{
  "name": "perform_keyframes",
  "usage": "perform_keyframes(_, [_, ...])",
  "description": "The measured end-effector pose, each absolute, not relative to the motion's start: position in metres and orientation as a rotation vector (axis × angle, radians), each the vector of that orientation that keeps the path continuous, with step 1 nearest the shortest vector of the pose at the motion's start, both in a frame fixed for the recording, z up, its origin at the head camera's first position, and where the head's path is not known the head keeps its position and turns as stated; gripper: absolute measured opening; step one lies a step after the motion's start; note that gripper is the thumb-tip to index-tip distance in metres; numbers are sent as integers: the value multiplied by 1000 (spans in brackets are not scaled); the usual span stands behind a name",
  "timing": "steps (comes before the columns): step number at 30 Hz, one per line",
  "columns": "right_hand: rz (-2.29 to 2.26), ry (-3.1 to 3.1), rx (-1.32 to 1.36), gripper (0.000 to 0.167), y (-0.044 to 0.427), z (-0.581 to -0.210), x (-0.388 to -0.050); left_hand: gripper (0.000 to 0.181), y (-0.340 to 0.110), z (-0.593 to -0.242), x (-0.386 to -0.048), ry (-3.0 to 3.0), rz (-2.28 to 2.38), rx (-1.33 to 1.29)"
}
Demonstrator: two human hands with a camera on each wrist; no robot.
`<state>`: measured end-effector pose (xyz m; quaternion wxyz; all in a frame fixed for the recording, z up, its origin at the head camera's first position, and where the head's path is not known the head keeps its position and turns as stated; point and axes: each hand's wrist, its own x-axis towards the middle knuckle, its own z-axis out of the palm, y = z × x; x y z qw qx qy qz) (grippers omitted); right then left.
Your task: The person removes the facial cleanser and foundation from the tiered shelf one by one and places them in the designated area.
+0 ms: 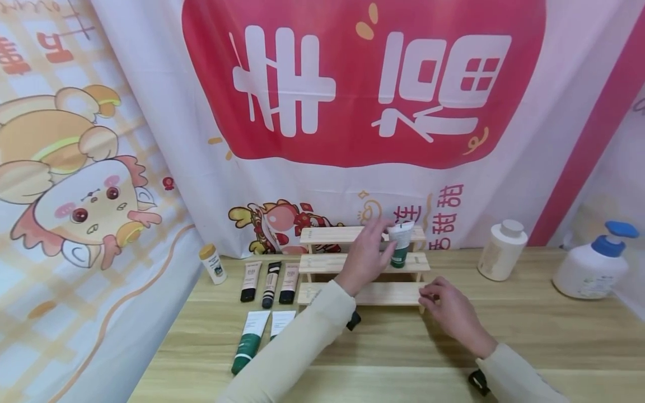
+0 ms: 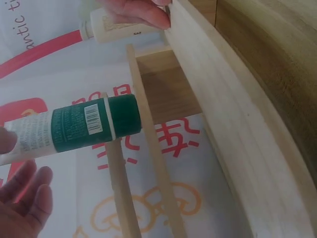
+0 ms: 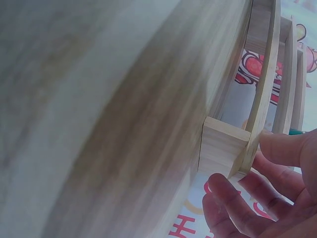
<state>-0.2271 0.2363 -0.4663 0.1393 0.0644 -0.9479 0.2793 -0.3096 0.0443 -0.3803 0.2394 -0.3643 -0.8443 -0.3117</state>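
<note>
My left hand (image 1: 367,254) pinches the white upper end of a green-and-white squeeze tube (image 1: 400,246). The tube stands cap down at the middle tier of a three-tier wooden display rack (image 1: 363,292), towards its right side. In the left wrist view its green cap (image 2: 125,115) meets the edge of a wooden slat, and a fingertip lies over the white end; the other fingers curl below it. Lower down, my right hand (image 1: 450,310) grips the right end of the bottom tier. In the right wrist view the thumb (image 3: 282,148) rests on that slat's edge, fingers around its corner.
Left of the rack lie several tubes: two pinkish BB tubes (image 1: 250,281), a striped one (image 1: 270,284) and a larger green-and-white one (image 1: 250,340). A yellow-capped bottle (image 1: 213,264) stands behind them. Right stand a white bottle (image 1: 501,251) and a blue-topped pump bottle (image 1: 592,268). Printed cloth (image 1: 353,190) hangs behind.
</note>
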Motion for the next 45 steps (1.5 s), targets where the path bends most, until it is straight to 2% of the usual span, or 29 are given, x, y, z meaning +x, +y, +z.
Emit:
perform_keyframes(5, [805,-2727,194,17,236,-466,-227,26,47,-384,-310,-2236,-857,-1018])
perform_keyframes(12, [813,-2745,171,18,236,-466,-227,26,31,-385,-307,-2185,-914,-1035])
perform_keyframes(19, [795,-2709,197,16,234,-467,-227,26,-18,-376,-301,-2135,-911,-1066])
perform_keyframes(30, [772,-2710,204,15,234,-468,-228,29,-97,-360,-286,-2152,-819,-935])
perform_keyframes(45, [767,-2729,191,15,233,-467,-226,30,-180,-365,-260,-2218,-804,-773])
